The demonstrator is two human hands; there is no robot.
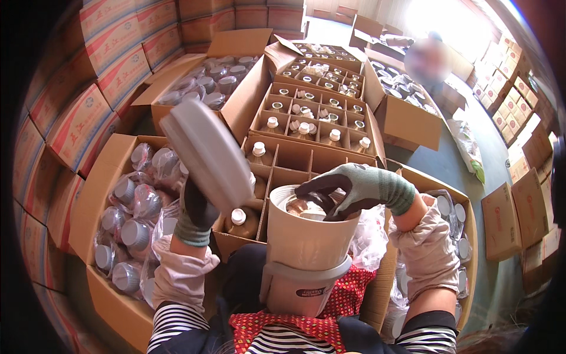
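Note:
A tall beige tub [311, 236] with a grey band stands upright in front of my lap, its mouth uncovered. My left hand [199, 206], in a dark-palmed glove, holds a large grey lid [206, 150] tilted up, left of the tub; the lid hides most of its fingers. My right hand [348, 186], in a green and dark glove, reaches into the tub's mouth with bent fingers. Beneath those fingers is a pale, shiny thing [303, 207], which I cannot make out. Crumpled clear plastic [370, 236] lies right of the tub.
Ahead is a divided carton [286, 177] with white-capped bottles [238, 217]. An open carton [112, 295] of bagged grey-lidded tubs [135, 233] stands left, another [466, 283] right. Further cartons extend behind. Stacked boxes [82, 127] line the left wall. A person [429, 62] is at the far right.

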